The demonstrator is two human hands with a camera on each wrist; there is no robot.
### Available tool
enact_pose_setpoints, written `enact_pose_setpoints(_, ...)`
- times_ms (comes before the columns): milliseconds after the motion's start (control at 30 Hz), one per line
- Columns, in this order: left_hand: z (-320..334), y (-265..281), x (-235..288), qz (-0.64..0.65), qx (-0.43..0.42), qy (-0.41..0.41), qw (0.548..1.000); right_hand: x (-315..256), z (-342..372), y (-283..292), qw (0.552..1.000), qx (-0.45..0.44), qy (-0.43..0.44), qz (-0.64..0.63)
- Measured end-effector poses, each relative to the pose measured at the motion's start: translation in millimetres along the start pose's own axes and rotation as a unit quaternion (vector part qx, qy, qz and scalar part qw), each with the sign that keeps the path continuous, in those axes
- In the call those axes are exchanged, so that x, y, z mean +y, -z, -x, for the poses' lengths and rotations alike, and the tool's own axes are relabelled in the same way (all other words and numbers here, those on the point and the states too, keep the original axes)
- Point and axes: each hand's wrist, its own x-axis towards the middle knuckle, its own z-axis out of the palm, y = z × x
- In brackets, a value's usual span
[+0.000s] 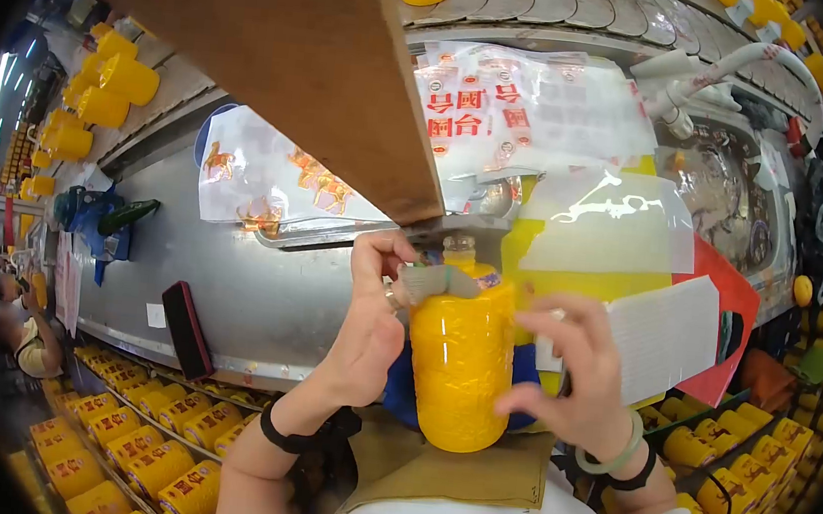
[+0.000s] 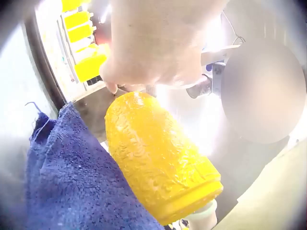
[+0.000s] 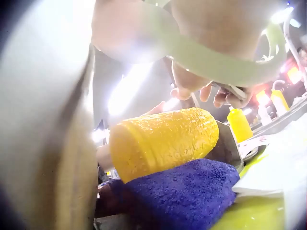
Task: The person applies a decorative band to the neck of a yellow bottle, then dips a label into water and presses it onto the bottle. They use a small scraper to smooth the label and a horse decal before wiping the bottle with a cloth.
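A glossy yellow bottle [image 1: 460, 371] with an embossed surface and a short clear neck lies in front of the person, its neck pointing away. Under it is a blue towel [image 3: 196, 191], also seen as a folded towel [image 2: 81, 177] in the left wrist view. My left hand [image 1: 370, 327] pinches a greyish, curved strip [image 1: 437, 281] at the bottle's shoulder; what kind of thing the strip is, I cannot tell. On the bottle's other side my right hand [image 1: 574, 372] has loosely bent fingers, thumb close to the yellow side, with nothing held. A pale green bangle circles that wrist.
A brown beam [image 1: 282, 56] crosses the upper left foreground. Printed sheets [image 1: 535, 110] cover the bench behind the bottle, and a white ridged pad [image 1: 666, 336] lies at right. A sink [image 1: 725, 188] stands at far right. Crates of yellow bottles [image 1: 156, 441] flank the person.
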Motion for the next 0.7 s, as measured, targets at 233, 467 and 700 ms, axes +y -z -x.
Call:
enact_pose_setpoints(233, -18.3, -9.3, 28.6, -0.074, -0.024, 0.026, 0.997, -12.0, 34.5, -11.9, 0.997, -0.075, 0.001, 0.024)
enact_pose_setpoints(467, -6.2, 4.2, 14.3, -0.044, -0.036, 0.050, 0.997, -9.7, 41.7, -36.6, 0.989, -0.108, -0.051, 0.087)
enact_pose_setpoints(700, -6.0, 2.4, 2.3, 0.105, -0.063, 0.103, 0.987, -26.3, 43.7, -26.3, 0.979, -0.103, 0.047, 0.169)
